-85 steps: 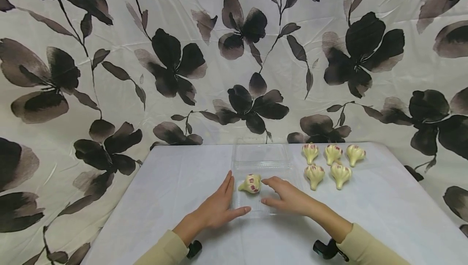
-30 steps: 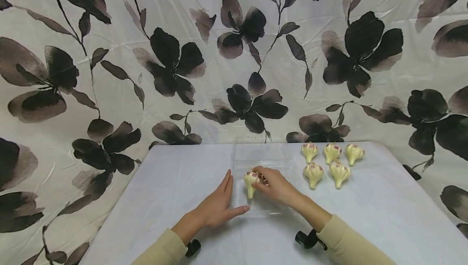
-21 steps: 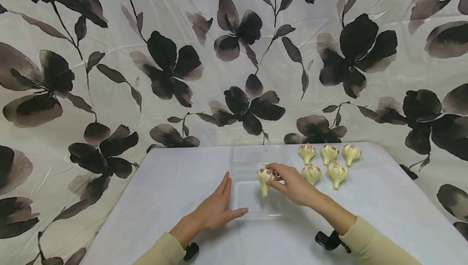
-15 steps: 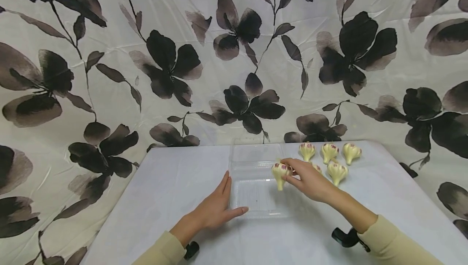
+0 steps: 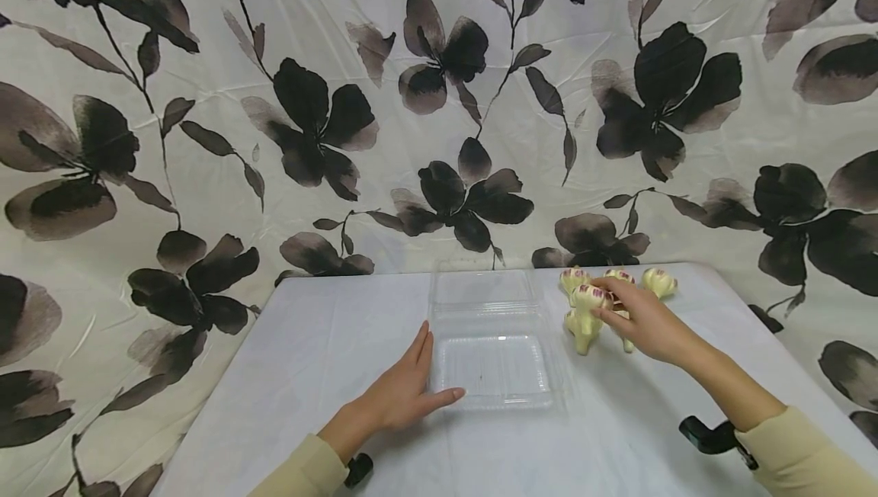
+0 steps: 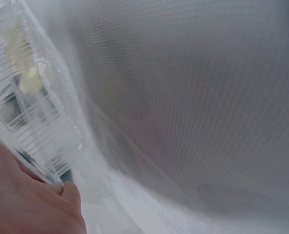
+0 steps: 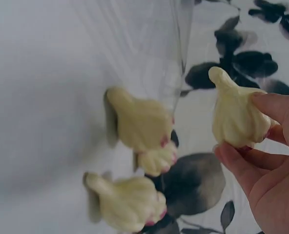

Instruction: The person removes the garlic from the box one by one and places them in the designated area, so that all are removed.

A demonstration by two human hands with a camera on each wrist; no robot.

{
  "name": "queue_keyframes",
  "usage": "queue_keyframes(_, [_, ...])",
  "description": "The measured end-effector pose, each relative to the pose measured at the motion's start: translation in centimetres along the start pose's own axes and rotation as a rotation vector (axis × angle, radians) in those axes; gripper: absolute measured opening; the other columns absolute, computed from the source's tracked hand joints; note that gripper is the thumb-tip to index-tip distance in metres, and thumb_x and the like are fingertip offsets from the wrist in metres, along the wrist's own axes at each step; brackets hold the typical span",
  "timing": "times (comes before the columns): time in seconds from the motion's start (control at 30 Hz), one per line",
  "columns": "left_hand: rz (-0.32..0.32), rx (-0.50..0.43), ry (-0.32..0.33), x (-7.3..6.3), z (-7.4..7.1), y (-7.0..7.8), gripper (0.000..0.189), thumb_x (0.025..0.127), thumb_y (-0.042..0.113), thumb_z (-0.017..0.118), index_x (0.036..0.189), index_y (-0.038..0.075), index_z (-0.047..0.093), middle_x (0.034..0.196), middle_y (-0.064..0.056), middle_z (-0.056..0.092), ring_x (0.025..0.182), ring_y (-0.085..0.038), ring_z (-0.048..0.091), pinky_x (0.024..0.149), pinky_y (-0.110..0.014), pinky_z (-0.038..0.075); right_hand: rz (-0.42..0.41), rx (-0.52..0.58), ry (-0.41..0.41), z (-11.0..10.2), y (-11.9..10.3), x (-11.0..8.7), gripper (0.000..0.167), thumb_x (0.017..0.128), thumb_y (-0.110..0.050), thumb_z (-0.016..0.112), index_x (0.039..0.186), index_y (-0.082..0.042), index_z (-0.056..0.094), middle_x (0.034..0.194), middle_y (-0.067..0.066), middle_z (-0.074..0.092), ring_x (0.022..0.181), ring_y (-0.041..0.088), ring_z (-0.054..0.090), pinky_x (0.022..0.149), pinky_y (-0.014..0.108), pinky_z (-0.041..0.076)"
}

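My right hand (image 5: 648, 323) pinches a garlic bulb (image 7: 237, 113) between thumb and fingers, its neck pointing away from the palm in the right wrist view. In the head view this bulb hangs over other garlic bulbs (image 5: 660, 282) at the table's back right and partly hides them. A clear plastic clamshell container (image 5: 494, 404) lies with its lid (image 5: 483, 287) folded back, and nothing sits in its base. My left hand (image 5: 405, 390) rests against the container's left side, fingers straight and thumb along the front edge. In the left wrist view its knuckles (image 6: 32, 200) touch the clear wall.
A white cloth covers the table (image 5: 315, 344). Its back edge meets a hanging floral curtain (image 5: 370, 200). Black wrist cameras (image 5: 709, 436) are strapped below both sleeves.
My right hand took hold of the garlic bulb in the container, lifted it and carried it right, over the other bulbs. My left hand has stayed by the container.
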State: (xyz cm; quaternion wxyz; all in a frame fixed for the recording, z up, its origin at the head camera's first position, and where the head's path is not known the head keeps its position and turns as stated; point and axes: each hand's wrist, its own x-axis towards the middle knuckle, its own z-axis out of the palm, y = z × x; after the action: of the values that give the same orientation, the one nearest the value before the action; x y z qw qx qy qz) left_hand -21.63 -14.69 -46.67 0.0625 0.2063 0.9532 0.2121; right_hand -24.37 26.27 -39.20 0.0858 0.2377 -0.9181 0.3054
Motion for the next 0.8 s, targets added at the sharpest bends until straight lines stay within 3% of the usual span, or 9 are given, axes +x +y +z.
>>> queue_keyframes(0.3, [0.007, 0.001, 0.002, 0.0, -0.1, -0.1, 0.119, 0.09, 0.079, 0.052, 0.163, -0.002, 0.003, 0.172, -0.013, -0.008, 0.155, -0.03, 0.018, 0.12, -0.047, 0.031, 0.04, -0.025, 0.029, -2.0, 2.9, -0.9, 0.048, 0.103, -0.014, 0.063, 0.144, 0.006, 0.049, 0.134, 0.03, 0.058, 0.113, 0.048, 0.064, 0.092, 0.058, 0.054])
queue_keyframes(0.8, [0.005, 0.009, 0.004, 0.0, -0.1, 0.0, 0.119, 0.09, 0.079, 0.052, 0.163, -0.002, 0.003, 0.172, -0.013, -0.008, 0.155, -0.03, 0.019, 0.119, -0.047, 0.032, 0.066, -0.094, 0.109, -3.9, 7.4, -2.6, 0.044, 0.1, -0.009, 0.067, 0.139, 0.006, 0.053, 0.122, 0.028, 0.064, 0.107, 0.047, 0.065, 0.087, 0.057, 0.055])
